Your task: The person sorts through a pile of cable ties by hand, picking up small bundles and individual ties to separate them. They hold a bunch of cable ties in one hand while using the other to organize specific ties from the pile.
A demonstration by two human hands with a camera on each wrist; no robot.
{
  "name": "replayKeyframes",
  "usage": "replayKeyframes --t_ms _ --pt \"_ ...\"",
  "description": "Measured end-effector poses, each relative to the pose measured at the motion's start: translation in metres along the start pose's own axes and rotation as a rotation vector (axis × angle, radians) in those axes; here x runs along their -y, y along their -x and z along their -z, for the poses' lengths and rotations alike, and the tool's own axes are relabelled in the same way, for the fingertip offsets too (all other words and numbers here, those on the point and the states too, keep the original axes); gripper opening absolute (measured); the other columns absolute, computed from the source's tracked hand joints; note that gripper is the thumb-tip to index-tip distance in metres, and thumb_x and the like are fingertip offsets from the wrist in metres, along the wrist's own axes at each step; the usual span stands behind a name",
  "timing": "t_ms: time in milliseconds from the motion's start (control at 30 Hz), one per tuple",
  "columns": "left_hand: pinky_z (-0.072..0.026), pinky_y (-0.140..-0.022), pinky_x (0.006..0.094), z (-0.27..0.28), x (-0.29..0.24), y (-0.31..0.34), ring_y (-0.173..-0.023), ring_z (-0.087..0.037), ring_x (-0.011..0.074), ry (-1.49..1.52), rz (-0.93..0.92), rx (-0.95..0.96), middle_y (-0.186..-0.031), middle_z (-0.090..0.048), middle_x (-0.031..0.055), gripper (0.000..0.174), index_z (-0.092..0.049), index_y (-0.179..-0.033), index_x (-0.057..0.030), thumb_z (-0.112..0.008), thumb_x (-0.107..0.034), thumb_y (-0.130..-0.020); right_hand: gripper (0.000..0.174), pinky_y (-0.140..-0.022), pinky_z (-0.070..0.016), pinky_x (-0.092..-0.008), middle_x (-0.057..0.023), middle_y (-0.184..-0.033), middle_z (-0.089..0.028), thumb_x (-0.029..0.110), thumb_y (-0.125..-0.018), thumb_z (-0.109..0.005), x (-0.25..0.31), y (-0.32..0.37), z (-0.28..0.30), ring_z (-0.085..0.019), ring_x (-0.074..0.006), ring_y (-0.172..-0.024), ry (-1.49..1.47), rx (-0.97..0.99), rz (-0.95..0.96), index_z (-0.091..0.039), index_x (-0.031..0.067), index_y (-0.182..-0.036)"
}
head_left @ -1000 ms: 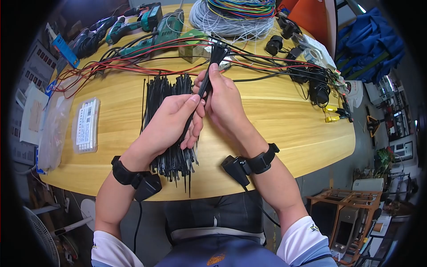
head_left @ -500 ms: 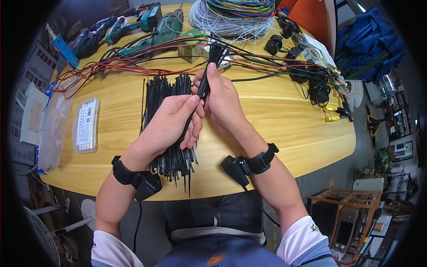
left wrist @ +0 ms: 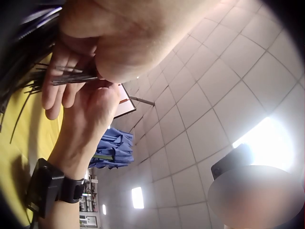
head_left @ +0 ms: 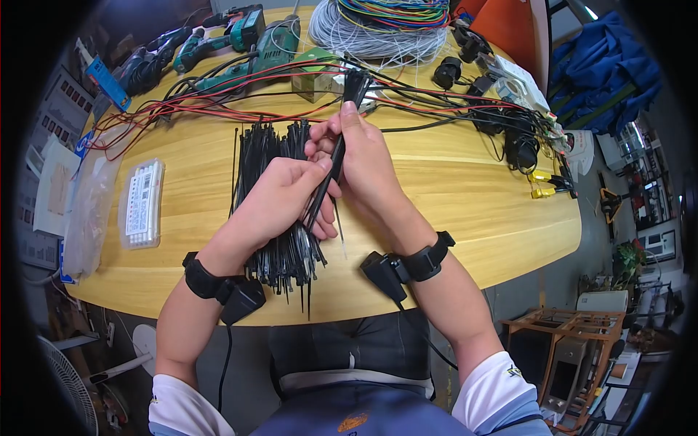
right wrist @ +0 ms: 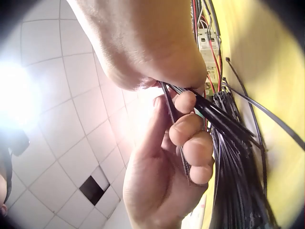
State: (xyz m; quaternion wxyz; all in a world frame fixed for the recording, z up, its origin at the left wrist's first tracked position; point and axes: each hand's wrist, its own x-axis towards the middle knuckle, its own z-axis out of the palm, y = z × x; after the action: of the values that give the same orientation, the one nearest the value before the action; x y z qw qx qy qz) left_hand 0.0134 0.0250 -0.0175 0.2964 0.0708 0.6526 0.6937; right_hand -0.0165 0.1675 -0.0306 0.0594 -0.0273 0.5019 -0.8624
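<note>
A bundle of black cable ties (head_left: 356, 86) slants upward between the hands, heads at the top. My right hand (head_left: 369, 163) grips its upper part, thumb laid along it. Lower down, my left hand (head_left: 280, 192) pinches the ties between thumb and fingers. One thin tail dangles below, between the hands. Under and beside the left hand lies a large pile of black cable ties (head_left: 251, 163) on the table. In the left wrist view, tie tails (left wrist: 76, 77) cross the left hand's fingers. The right wrist view shows a tie (right wrist: 172, 107) along the left hand's curled fingers (right wrist: 198, 149).
Red and black wires (head_left: 240, 110) run across the back of the wooden table (head_left: 465, 211). Behind them are green power tools (head_left: 276, 51) and a large coil of grey cable (head_left: 378, 36). A clear case of white sticks (head_left: 143, 203) lies left; yellow-handled clips (head_left: 549, 187) lie right.
My left hand has shifted slightly right along the bundle. Right-hand fingers show more beside the ties, and a single tail now hangs apart below the hands.
</note>
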Motion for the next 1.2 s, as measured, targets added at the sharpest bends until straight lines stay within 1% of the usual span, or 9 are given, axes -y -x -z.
replayKeyframes --t_ms 133,167,367,500,600,800,933,1100,1200 --pt "-0.0584 -0.056 0.0274 -0.002 -0.006 0.004 -0.062 -0.070 0.0222 -0.053 -0.009 -0.029 -0.071 -0.066 0.0158 0.047 -0.058 -0.092 0.0085 -0.042 -0.033 -0.105 0.036 -0.060 -0.0439 -0.0292 -0.0027 -0.075 -0.046 0.041 -0.106 -0.038 0.004 -0.005 0.007 -0.042 -0.0112 -0.060 -0.153 0.013 0.040 -0.042 0.0089 -0.089" --pt "-0.0584 -0.055 0.0276 -0.001 -0.007 0.003 -0.062 -0.070 0.0222 -0.045 -0.015 -0.023 -0.071 -0.066 0.0159 0.047 -0.058 -0.092 0.0086 -0.042 -0.033 -0.105 0.034 -0.053 -0.0367 -0.0260 0.0011 -0.069 -0.036 0.038 -0.107 -0.036 0.006 -0.004 0.006 -0.033 -0.0085 -0.056 -0.195 -0.032 0.038 -0.042 0.0091 -0.089" --pt "-0.0556 -0.052 0.0265 0.012 -0.017 0.004 -0.059 -0.068 0.0192 -0.056 -0.073 -0.036 -0.073 -0.067 0.0138 0.043 -0.059 -0.093 0.0068 -0.045 -0.032 -0.104 0.037 -0.046 -0.0220 -0.0221 0.0053 -0.064 -0.029 0.040 -0.106 -0.035 0.022 -0.007 0.022 -0.024 -0.0057 -0.051 -0.433 -0.032 0.034 -0.045 0.0094 -0.089" --pt "-0.0518 -0.056 0.0305 0.018 -0.022 0.018 -0.061 -0.065 0.0204 -0.494 -0.215 -0.212 -0.074 -0.066 0.0127 0.029 -0.061 -0.089 0.0038 -0.056 -0.023 -0.099 0.043 -0.041 -0.0163 -0.0227 0.0066 -0.059 -0.026 0.051 -0.101 -0.043 0.032 -0.010 0.034 -0.022 -0.0052 -0.046 -0.472 -0.053 0.054 -0.045 0.0106 -0.087" --pt "-0.0479 -0.058 0.0312 0.026 -0.022 0.037 -0.065 -0.062 0.0221 -1.174 -0.508 -0.302 -0.072 -0.063 0.0143 0.028 -0.059 -0.088 0.0064 -0.059 -0.021 -0.097 0.046 -0.038 -0.0126 -0.0236 0.0072 -0.055 -0.023 0.056 -0.098 -0.048 0.033 -0.015 0.037 -0.018 -0.0053 -0.043 -0.441 -0.071 0.059 -0.041 0.0131 -0.081" --pt "-0.0465 -0.066 0.0431 0.052 -0.023 0.076 -0.070 -0.060 0.0366 -1.370 -0.121 -0.494 -0.075 -0.062 0.0216 0.038 -0.058 -0.083 0.0074 -0.065 -0.029 -0.093 0.044 -0.038 -0.0135 -0.0236 0.0066 -0.055 -0.024 0.053 -0.100 -0.046 0.028 -0.019 0.044 -0.018 -0.0056 -0.042 -0.415 -0.083 0.027 -0.039 0.0136 -0.080" --pt "-0.0475 -0.065 0.0441 0.066 -0.013 0.068 -0.066 -0.061 0.0374 -1.220 0.091 -0.528 -0.069 -0.062 0.0235 0.057 -0.062 -0.078 0.0088 -0.059 -0.045 -0.095 0.043 -0.038 -0.0137 -0.0238 0.0061 -0.055 -0.024 0.051 -0.100 -0.046 0.030 -0.018 0.042 -0.018 -0.0059 -0.042 -0.428 -0.045 0.024 -0.039 0.0133 -0.080" --pt "-0.0513 -0.069 0.0410 0.039 -0.020 0.042 -0.071 -0.066 0.0353 -1.220 0.206 -0.489 -0.069 -0.065 0.0215 0.063 -0.064 -0.074 0.0090 -0.064 -0.053 -0.087 0.042 -0.040 -0.0146 -0.0233 0.0073 -0.056 -0.022 0.049 -0.102 -0.043 0.032 -0.010 0.031 -0.018 -0.0057 -0.044 -0.408 -0.027 -0.003 -0.038 0.0138 -0.079" --pt "-0.0514 -0.070 0.0415 0.045 -0.007 0.031 -0.074 -0.067 0.0351 -1.339 0.078 -0.448 -0.073 -0.066 0.0231 0.058 -0.065 -0.079 0.0091 -0.067 -0.048 -0.086 0.042 -0.040 -0.0146 -0.0235 0.0072 -0.056 -0.022 0.048 -0.102 -0.044 0.030 -0.010 0.031 -0.018 -0.0057 -0.044 -0.403 -0.019 -0.002 -0.039 0.0138 -0.079"
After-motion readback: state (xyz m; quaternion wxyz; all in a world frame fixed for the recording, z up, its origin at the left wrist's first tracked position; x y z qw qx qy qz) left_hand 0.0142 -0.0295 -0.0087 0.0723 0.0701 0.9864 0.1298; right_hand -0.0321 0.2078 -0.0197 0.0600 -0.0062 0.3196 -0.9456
